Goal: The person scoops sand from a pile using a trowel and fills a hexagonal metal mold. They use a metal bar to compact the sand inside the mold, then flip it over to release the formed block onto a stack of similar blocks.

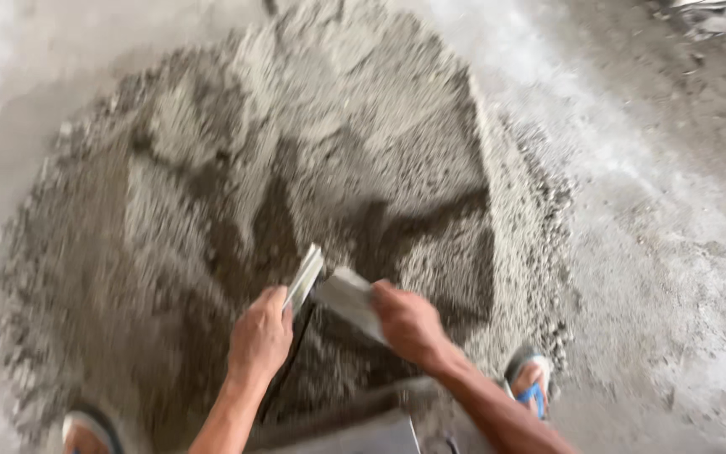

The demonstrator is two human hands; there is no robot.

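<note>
A large heap of grey sand and gravel mix (296,168) lies on the floor in front of me. My left hand (260,336) is closed on a pale flat edge (306,276) that sticks up toward the heap. My right hand (409,324) grips a second pale grey flat piece (348,298) right beside it. Both pieces meet at the near foot of the heap, with a dark gap below them. Motion blur hides what kind of object they belong to.
A grey flat surface (363,433) shows at the bottom edge between my forearms. My right foot wears a blue-strapped sandal (531,382); my left sandal (86,433) is at bottom left. Rough concrete floor (674,252) extends right, with debris (716,21) at the top right.
</note>
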